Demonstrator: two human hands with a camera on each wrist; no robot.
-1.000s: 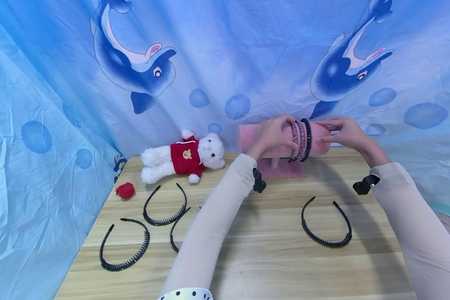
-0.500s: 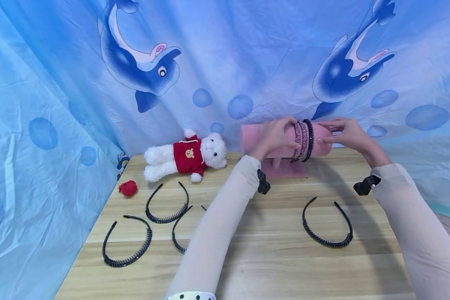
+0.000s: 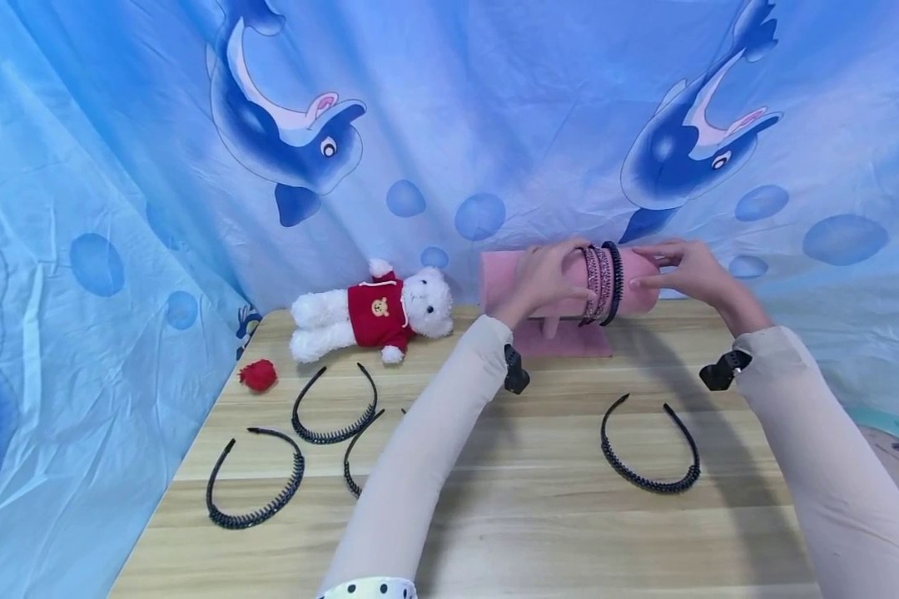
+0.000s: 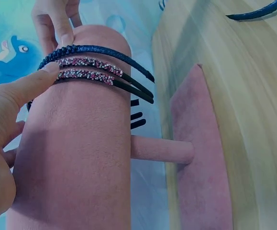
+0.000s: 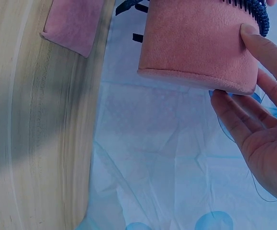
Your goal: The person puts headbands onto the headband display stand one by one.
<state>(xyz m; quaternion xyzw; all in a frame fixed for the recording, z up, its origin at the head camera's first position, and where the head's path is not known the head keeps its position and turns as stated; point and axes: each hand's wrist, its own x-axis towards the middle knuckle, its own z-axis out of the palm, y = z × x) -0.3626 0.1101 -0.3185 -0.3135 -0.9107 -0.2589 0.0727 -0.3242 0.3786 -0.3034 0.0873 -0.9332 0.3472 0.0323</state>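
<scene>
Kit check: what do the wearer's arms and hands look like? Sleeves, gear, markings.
Left sleeve and right sleeve: plain, pale beige, long, reaching the wrists. White band with black dots at the left one's near end. Small, blocky black camera on the left wrist, another on the right. Left hand and right hand ungloved.

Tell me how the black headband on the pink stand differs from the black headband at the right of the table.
The first headband straddles the pink stand, while the second headband lies flat on the wooden table. The first headband sits beside two glittery headbands, between the left hand and the right hand; the second headband lies apart from them all. Both are black with a bumpy stretch.
</scene>
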